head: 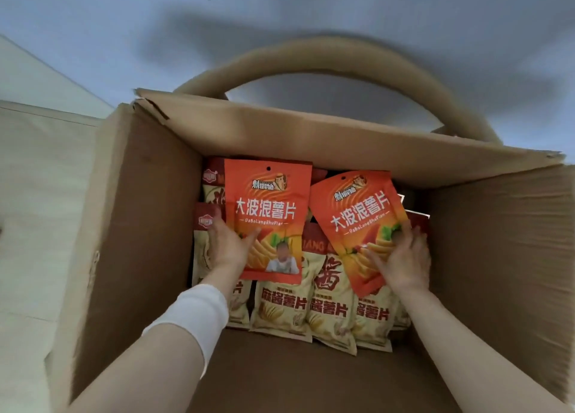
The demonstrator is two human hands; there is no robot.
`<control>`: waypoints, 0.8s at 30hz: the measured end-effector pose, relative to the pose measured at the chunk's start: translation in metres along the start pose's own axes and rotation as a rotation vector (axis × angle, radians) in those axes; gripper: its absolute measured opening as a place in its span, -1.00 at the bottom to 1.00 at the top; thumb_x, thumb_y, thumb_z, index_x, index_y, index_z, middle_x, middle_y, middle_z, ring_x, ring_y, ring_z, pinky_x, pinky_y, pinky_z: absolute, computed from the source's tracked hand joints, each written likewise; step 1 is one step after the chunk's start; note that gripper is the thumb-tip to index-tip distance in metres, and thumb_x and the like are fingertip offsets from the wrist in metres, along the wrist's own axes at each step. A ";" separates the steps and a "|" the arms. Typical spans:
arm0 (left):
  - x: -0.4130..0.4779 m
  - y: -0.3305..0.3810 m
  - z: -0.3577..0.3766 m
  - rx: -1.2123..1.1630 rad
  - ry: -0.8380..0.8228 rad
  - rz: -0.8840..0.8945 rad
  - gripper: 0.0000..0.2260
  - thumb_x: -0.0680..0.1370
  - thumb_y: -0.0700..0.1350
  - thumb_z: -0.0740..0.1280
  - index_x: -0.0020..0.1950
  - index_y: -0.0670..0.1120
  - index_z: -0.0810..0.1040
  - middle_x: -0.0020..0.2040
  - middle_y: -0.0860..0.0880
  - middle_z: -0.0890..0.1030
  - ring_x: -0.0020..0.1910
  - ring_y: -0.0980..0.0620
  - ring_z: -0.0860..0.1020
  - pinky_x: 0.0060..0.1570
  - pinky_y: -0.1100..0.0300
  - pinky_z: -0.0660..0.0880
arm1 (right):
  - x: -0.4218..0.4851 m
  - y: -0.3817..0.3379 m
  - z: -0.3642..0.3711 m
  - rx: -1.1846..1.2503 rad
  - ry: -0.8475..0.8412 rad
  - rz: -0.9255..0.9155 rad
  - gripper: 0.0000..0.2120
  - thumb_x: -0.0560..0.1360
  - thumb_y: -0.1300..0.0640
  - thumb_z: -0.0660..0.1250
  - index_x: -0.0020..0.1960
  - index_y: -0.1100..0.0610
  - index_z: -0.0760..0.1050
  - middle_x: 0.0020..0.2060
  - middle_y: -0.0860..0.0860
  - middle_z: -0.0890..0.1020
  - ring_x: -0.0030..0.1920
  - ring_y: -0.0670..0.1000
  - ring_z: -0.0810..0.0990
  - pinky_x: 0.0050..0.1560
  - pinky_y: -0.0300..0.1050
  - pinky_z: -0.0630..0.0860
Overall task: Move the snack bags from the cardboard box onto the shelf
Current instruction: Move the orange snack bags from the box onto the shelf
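I look down into an open cardboard box (137, 213). My left hand (228, 246) grips the lower left edge of an upright orange snack bag (269, 207). My right hand (404, 261) holds a second orange snack bag (357, 219) by its lower right side; this bag tilts to the left. Both bags are lifted above several beige and red snack bags (280, 313) that lie in a row on the box's bottom. The shelf is not in view.
The box's far flap (311, 132) stands up behind the bags, and another flap (311, 58) curves beyond it. Bare cardboard floor (311, 381) shows in the near part of the box. A pale floor (37, 194) lies to the left.
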State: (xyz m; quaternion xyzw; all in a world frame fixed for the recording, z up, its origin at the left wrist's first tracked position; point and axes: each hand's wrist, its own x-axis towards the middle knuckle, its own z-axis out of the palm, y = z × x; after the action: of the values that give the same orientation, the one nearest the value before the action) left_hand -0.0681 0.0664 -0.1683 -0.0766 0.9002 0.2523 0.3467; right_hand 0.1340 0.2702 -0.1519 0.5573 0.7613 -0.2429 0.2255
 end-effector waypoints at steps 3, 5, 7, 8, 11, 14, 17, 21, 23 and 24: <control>0.007 -0.002 0.008 0.039 0.057 -0.014 -0.16 0.33 0.06 0.53 0.46 -0.15 0.18 0.37 -0.18 0.38 0.36 -0.18 0.37 0.25 -0.09 0.38 | 0.006 0.003 0.003 0.025 0.071 0.023 0.05 0.28 -0.17 0.49 0.50 0.13 -0.06 0.43 0.26 0.16 0.45 0.26 0.10 0.43 0.18 0.09; 0.006 -0.001 0.010 -0.002 0.036 -0.005 -0.25 0.30 0.05 0.55 0.35 -0.17 0.30 0.26 -0.15 0.50 0.24 -0.15 0.48 0.14 0.01 0.43 | 0.009 0.006 -0.003 0.049 0.110 0.060 0.04 0.22 -0.16 0.54 0.48 0.16 0.06 0.37 0.26 0.25 0.40 0.26 0.18 0.37 0.19 0.20; 0.003 0.001 0.007 -0.075 -0.056 0.013 -0.43 0.32 0.01 0.55 0.22 -0.12 0.42 0.11 -0.07 0.60 0.08 -0.08 0.56 0.00 0.14 0.44 | 0.011 0.009 -0.009 0.141 0.057 0.094 -0.12 0.19 -0.12 0.57 0.35 0.17 0.26 0.26 0.20 0.42 0.31 0.22 0.36 0.20 0.12 0.38; 0.001 0.002 0.004 -0.132 -0.120 0.009 -0.52 0.33 -0.01 0.54 0.16 -0.08 0.46 0.03 -0.01 0.62 0.03 -0.03 0.58 -0.04 0.18 0.43 | 0.012 0.010 -0.013 0.193 -0.020 0.109 -0.27 0.19 -0.10 0.58 0.22 0.14 0.35 0.16 0.15 0.51 0.21 0.18 0.47 0.05 0.05 0.45; -0.003 0.002 -0.007 -0.336 -0.264 -0.019 -0.64 0.33 -0.08 0.54 0.05 0.03 0.50 -0.06 0.08 0.63 0.03 0.00 0.60 -0.03 0.16 0.50 | 0.009 0.014 -0.022 0.209 -0.178 0.088 -0.56 0.26 -0.09 0.54 -0.03 0.09 0.45 -0.09 0.04 0.59 -0.04 0.09 0.58 -0.13 -0.08 0.48; -0.008 0.002 -0.018 -0.371 -0.295 -0.027 -0.61 0.33 -0.07 0.54 0.10 0.01 0.51 0.00 0.02 0.63 0.06 -0.04 0.58 0.17 -0.02 0.47 | 0.000 0.016 -0.031 0.197 -0.042 0.027 -0.69 0.33 -0.04 0.49 -0.06 0.13 0.54 -0.08 0.08 0.61 -0.08 0.11 0.59 -0.15 -0.06 0.51; -0.018 0.002 -0.028 -0.390 -0.310 0.023 -0.55 0.36 -0.10 0.52 0.20 -0.06 0.47 0.02 0.00 0.62 0.06 -0.03 0.58 0.15 0.00 0.47 | -0.016 0.019 -0.038 0.076 0.222 -0.134 -0.64 0.33 0.04 0.51 0.03 0.22 0.58 0.14 0.11 0.55 0.11 0.15 0.51 0.01 0.04 0.49; -0.038 0.004 -0.046 -0.417 -0.291 0.119 -0.64 0.40 -0.10 0.49 0.12 0.03 0.45 -0.05 0.11 0.59 -0.07 0.14 0.55 -0.09 0.22 0.46 | -0.042 0.021 -0.054 0.134 0.275 -0.123 -0.58 0.36 0.03 0.49 0.14 0.17 0.51 0.06 0.14 0.63 0.04 0.17 0.60 -0.03 0.07 0.56; -0.050 0.008 -0.057 -0.425 -0.313 0.168 -0.75 0.41 -0.08 0.47 -0.01 0.10 0.48 -0.10 0.16 0.59 -0.11 0.20 0.55 -0.21 0.29 0.43 | -0.057 0.023 -0.059 0.236 0.176 -0.023 -0.59 0.38 0.00 0.47 0.13 0.14 0.46 -0.03 0.12 0.64 -0.04 0.15 0.63 -0.10 0.05 0.58; -0.058 0.010 -0.062 -0.430 -0.330 0.192 -0.77 0.41 -0.07 0.47 -0.03 0.12 0.49 -0.10 0.16 0.60 -0.11 0.21 0.56 -0.22 0.29 0.43 | -0.066 0.025 -0.062 0.304 0.138 0.016 -0.57 0.37 0.00 0.47 0.15 0.14 0.45 -0.02 0.12 0.63 -0.01 0.15 0.62 -0.06 0.04 0.56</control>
State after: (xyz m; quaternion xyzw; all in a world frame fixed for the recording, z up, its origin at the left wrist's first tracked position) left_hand -0.0647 0.0411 -0.0866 -0.0206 0.7606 0.4781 0.4387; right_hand 0.1715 0.2662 -0.0662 0.6065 0.7248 -0.3147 0.0878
